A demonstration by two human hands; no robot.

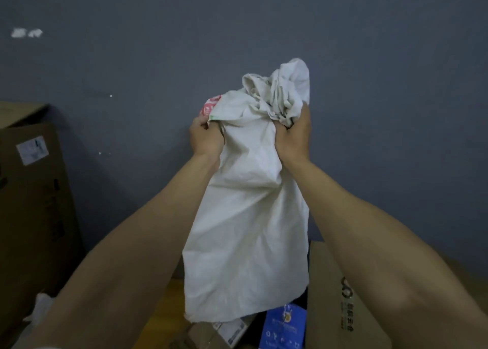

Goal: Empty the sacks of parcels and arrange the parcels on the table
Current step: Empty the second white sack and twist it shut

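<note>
You are holding the limp off-white cloth sack point(245, 216) up just beside the brown cardboard box point(340, 282), left hand point(204, 137) and right hand point(293, 134) both clenching its bunched end. It is looking soft and light, so the gathered fabric is likely offering the surest hold.

Creased cloth among dull cardboard
The sack point(245, 216) is off-white woven cloth, matt and deeply wrinkled; the left box point(34, 203) and right box point(340, 317) are plain brown cardboard, the left with a paper label point(32, 150); the wall point(237, 18) is smooth matt grey.

One sack point(248, 216); two hands: left hand point(206, 138), right hand point(294, 137)
</note>
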